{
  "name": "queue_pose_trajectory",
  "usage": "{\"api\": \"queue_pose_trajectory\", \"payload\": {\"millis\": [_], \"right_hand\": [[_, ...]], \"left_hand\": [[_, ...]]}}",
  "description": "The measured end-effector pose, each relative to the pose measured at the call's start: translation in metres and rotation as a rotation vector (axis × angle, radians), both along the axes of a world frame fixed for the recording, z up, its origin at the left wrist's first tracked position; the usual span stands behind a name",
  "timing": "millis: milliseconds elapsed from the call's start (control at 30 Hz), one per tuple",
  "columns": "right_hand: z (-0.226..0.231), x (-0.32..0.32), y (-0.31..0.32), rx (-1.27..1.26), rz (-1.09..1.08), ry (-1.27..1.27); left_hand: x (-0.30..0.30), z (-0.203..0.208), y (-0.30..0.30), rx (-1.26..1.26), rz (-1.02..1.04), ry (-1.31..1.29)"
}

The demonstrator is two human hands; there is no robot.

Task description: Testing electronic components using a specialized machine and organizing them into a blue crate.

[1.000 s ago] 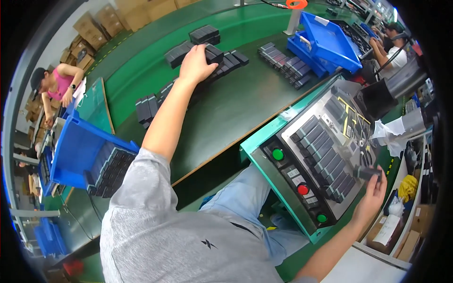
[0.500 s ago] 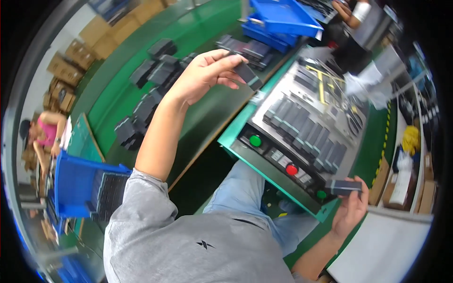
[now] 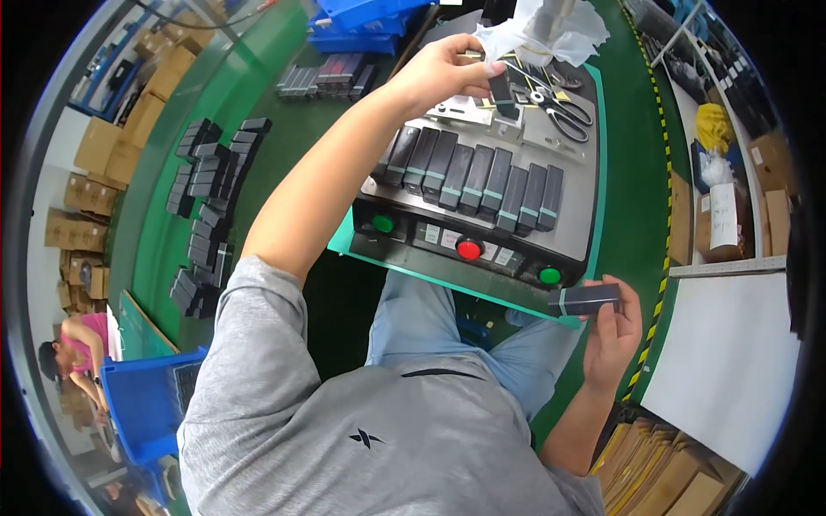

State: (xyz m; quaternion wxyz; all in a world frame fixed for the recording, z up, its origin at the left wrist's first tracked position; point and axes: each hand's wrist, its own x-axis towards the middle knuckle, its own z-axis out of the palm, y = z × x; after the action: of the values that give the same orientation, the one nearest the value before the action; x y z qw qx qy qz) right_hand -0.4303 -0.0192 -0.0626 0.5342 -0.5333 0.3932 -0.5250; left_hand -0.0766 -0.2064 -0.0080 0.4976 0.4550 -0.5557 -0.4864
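- The row of black blocks (image 3: 473, 176) blocks the front of the metal plate (image 3: 578, 185), with only slim gaps between neighbours.
- Behind it, the metal fixture (image 3: 508, 129) and scissors (image 3: 564, 116) crowd the way; the plastic-wrapped post (image 3: 551, 30) stands just beyond the left hand (image 3: 449, 76).
- A bare strip of plate leaves passage right of the row.
- Open room over the floor (image 3: 634, 215) lies beside the right hand (image 3: 613, 337).
- The surface (image 3: 271, 172) offers a lane between stacked blocks (image 3: 206, 181) and left forearm (image 3: 331, 168).
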Motion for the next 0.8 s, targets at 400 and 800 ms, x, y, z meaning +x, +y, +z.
{"api": "queue_pose_trajectory", "payload": {"millis": [400, 800], "right_hand": [[-0.021, 0.015, -0.005, -0.011, 0.027, 0.120], [-0.059, 0.036, -0.018, -0.035, 0.135, 0.300]], "left_hand": [[-0.006, -0.019, 0.013, -0.450, 0.007, -0.875], [0.050, -0.100, 0.216, 0.121, 0.165, -0.449]]}}
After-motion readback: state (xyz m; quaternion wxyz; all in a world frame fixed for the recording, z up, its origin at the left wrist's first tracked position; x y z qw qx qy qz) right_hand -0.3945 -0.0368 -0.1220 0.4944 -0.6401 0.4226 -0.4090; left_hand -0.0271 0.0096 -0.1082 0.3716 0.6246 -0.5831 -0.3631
